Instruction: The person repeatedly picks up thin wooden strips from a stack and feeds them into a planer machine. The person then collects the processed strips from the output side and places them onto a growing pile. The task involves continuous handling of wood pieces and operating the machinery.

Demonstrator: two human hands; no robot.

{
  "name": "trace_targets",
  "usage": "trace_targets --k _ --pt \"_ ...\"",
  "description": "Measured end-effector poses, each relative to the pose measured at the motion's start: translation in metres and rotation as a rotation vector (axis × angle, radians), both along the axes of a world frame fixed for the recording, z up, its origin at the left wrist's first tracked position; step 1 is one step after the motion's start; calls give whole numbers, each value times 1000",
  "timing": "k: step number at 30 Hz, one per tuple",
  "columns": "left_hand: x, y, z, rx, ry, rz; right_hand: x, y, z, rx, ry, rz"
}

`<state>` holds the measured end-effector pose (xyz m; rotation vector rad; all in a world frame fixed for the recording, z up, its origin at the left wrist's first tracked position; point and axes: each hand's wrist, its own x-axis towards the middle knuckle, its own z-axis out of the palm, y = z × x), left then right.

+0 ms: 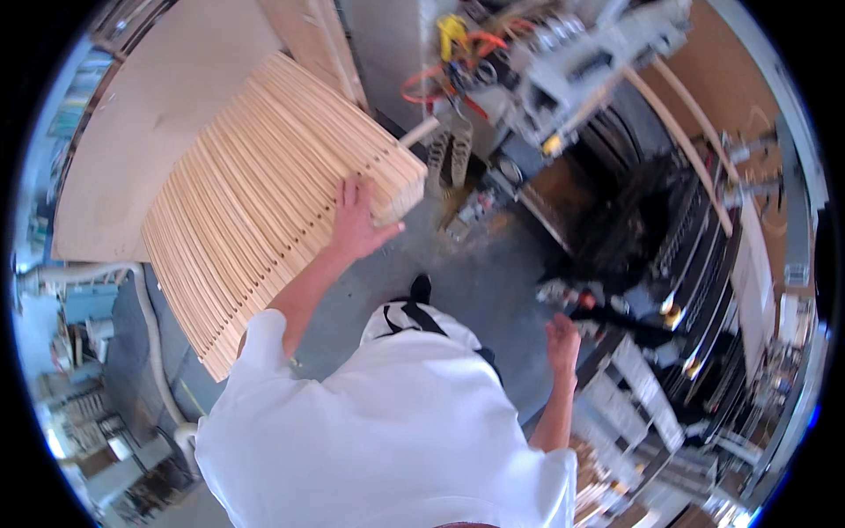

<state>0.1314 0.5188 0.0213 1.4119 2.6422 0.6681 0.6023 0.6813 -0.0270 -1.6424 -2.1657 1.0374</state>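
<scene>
A broad stack of pale wooden slats (264, 185) lies side by side at the left, with a row of small dark holes near the slats' close ends. My left hand (356, 220) rests on the slat ends at the stack's right corner, fingers spread and thumb pointing right. It grips nothing. Out to the right, my right hand (563, 346) hangs in the air beside the machine, its fingers loosely bent and a little apart. Nothing shows in it. A short wooden stick (421, 132) juts out past the far right corner of the stack.
A large wooden panel (123, 150) stands behind the stack. Ahead are orange cords (422, 84) and a grey machine part (598, 70). Dark machinery (634, 220) with bars fills the right side. A pale hose (151, 326) runs along the floor (475, 282) at the left.
</scene>
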Motion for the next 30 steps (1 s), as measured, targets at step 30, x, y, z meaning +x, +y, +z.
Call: trace_targets --k 30 --pt "289 179 -29 102 -446 -790 386 -466 134 267 -825 -1323"
